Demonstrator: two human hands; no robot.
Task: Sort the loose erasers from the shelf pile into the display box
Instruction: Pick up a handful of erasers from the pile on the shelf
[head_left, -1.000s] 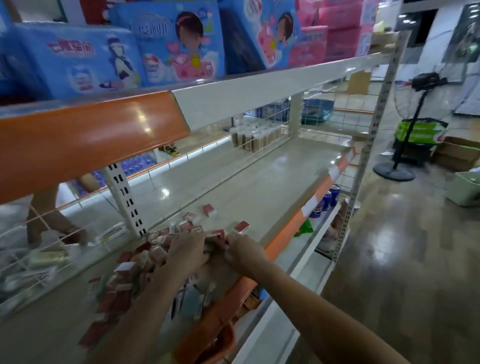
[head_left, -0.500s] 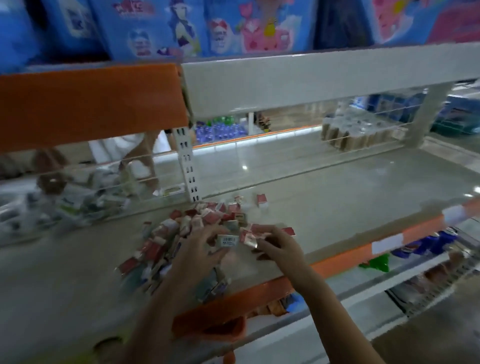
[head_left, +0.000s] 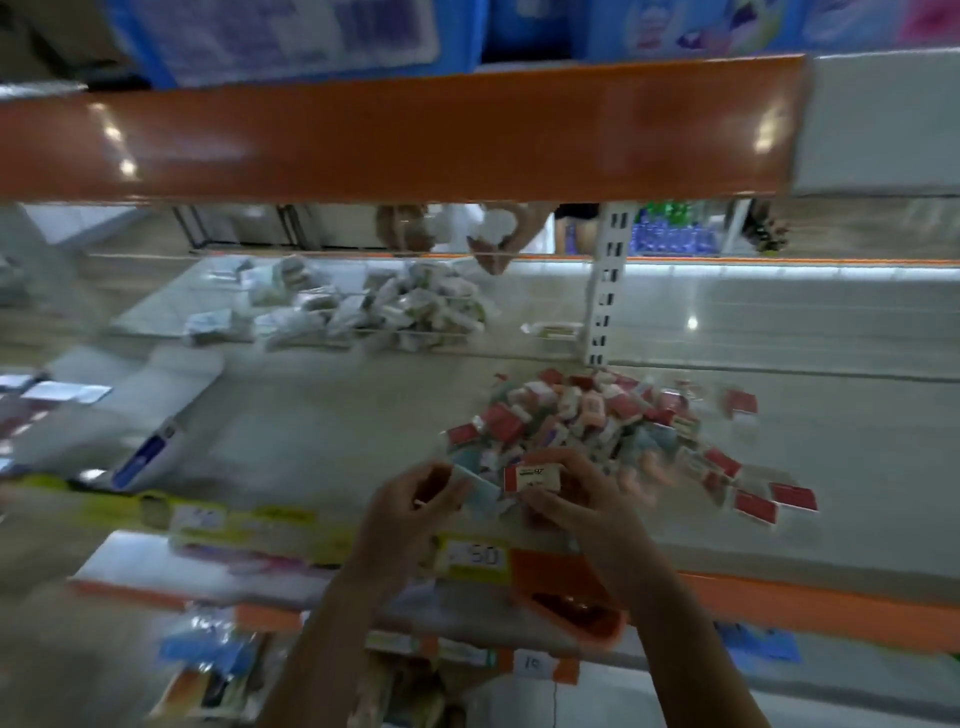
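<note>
A pile of small wrapped erasers, mostly red and white, lies on the grey shelf. A few loose red ones lie scattered to its right. Both hands are at the near edge of the pile. My right hand pinches a red-and-white eraser with its label up. My left hand grips a pale bluish eraser. A low open box stands on the shelf to the left; the blur hides its contents.
An orange shelf edge hangs overhead, and blue packages stand on that upper shelf. White packets are heaped behind a wire divider. Another person's hands work beyond it. A white upright stands behind the pile. An orange basket hangs below the shelf lip.
The view has swung left and down, so the pile now sits right of centre. Both hands have lifted erasers from the near edge of the pile.
</note>
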